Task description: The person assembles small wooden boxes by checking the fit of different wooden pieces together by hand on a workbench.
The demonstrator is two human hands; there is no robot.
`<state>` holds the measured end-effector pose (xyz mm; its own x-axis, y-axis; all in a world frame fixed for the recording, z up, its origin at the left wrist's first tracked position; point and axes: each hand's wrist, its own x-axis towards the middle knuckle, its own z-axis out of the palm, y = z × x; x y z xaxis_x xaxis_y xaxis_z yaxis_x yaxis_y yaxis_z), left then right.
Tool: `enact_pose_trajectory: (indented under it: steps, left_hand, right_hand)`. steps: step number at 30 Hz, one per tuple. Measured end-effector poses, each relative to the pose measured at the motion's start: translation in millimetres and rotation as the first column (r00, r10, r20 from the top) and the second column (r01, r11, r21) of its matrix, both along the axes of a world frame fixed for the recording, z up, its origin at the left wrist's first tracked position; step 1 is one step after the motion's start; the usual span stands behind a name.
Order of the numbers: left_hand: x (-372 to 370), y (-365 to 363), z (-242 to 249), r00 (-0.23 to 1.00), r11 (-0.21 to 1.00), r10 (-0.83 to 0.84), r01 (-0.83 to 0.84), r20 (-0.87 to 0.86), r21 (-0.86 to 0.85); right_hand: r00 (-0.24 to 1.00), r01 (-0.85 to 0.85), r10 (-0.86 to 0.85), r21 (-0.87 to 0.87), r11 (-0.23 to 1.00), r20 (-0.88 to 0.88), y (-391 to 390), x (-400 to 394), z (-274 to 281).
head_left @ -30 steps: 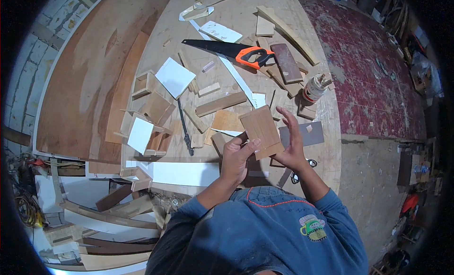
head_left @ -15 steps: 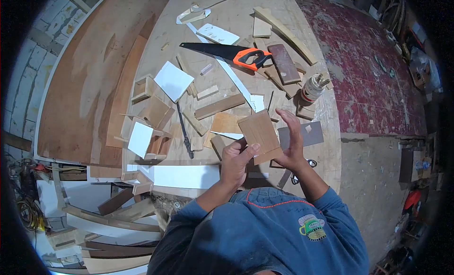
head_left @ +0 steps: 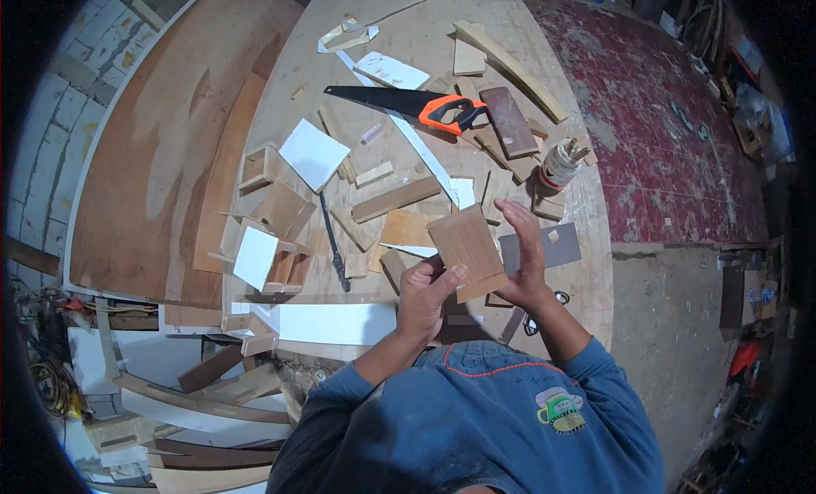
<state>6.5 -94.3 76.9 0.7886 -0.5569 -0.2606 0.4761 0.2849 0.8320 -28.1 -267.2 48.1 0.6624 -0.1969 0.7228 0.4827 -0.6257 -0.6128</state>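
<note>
My left hand (head_left: 427,297) grips a small wooden box-like piece (head_left: 467,249) by its lower left corner, the thumb lying flat on its face. A narrow strip runs along the lower edge of that piece. My right hand (head_left: 529,260) is raised at its right side, fingers stretched upward and palm toward the wood. Behind the right hand lies a dark grey panel (head_left: 561,246). Beyond the held piece, a handsaw (head_left: 425,107) with an orange and black handle rests among offcuts.
Small wooden box assemblies (head_left: 285,264) stand at the table's left. A jar (head_left: 558,167) holding sticks or brushes sits near the right edge. White boards (head_left: 314,154), a brown block (head_left: 510,124) and wood strips (head_left: 395,199) are scattered about. Large plywood sheets (head_left: 161,145) lean on the left.
The view has tilted slightly, so the table things sit a little lower. Both hands and the wooden piece keep nearly the same position.
</note>
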Motion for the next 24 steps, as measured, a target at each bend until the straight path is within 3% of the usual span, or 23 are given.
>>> enact_pose_trajectory:
  steps: [9,13,15,17,24]
  left_hand:
    - [17,16,-22,0.989,0.990,0.140,-0.141,-0.050,-0.022]
    - [31,49,-54,0.968,0.974,0.225,-0.223,-0.113,0.030]
    - [34,70,-69,0.925,0.953,0.301,-0.302,-0.233,0.033]
    - [34,96,-84,0.913,0.942,0.332,-0.333,-0.239,0.036]
    - [7,205,-136,0.784,0.873,0.480,-0.471,-0.394,0.128]
  right_hand:
    - [0.991,-0.073,0.064,-0.078,0.994,-0.118,0,-1,-7]
    - [0.910,0.031,0.032,0.145,0.989,-0.414,-3,-18,-35]
    - [0.878,0.086,0.031,0.222,0.971,-0.477,-5,-25,-56]
    - [0.830,0.107,0.079,0.297,0.949,-0.552,-8,-34,-62]
    - [0.768,0.148,0.114,0.348,0.926,-0.630,-10,-58,-92]
